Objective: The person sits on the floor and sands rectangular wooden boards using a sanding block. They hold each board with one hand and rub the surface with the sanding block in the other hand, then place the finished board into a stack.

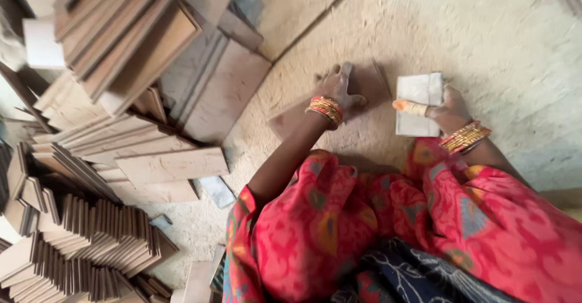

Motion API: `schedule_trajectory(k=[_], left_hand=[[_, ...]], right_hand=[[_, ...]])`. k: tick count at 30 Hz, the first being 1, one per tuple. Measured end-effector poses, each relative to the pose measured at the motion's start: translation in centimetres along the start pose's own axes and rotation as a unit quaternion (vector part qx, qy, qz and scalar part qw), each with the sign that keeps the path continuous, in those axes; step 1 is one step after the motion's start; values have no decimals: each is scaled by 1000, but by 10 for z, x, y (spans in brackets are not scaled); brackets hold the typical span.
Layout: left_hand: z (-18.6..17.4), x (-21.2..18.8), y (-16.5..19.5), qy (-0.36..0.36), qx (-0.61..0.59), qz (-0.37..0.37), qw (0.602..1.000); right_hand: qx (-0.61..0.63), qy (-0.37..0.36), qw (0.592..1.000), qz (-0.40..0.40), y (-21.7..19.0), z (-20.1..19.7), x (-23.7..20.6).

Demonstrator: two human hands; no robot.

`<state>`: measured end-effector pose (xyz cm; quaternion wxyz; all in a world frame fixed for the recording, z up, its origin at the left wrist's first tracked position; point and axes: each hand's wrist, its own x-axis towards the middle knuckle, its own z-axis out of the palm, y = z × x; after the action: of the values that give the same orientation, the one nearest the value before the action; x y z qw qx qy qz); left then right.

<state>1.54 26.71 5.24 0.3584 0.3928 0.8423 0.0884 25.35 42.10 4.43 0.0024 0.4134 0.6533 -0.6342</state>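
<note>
Now two hands: left hand (pixel 337 89) on brown slab (pixel 364 90), right hand (pixel 447 112) gripping pale block (pixel 418 90).

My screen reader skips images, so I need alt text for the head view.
Seen from above, a person's left hand presses a brown tile on a dusty floor while the right hand holds a pale block. Stacks of tiles lie alongside.
</note>
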Motion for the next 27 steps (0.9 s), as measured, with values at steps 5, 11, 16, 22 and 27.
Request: schedule_trajectory(k=[5,11,16,22,27], left_hand=[[-78,12,11,25,-39,44,998],[-204,-2,32,201,9,142,969],[-198,7,57,273,-69,53,958],[-148,35,57,216,-108,32,970],[-127,0,35,183,-147,26,972]], right_hand=[[25,47,997,-49,-73,-43,58],[-152,47,928,-336,-247,-62,104],[-257,72,803,-534,-309,-22,103],[-346,126,677,-637,-280,22,73],[-315,75,688,-649,-245,53,17]])
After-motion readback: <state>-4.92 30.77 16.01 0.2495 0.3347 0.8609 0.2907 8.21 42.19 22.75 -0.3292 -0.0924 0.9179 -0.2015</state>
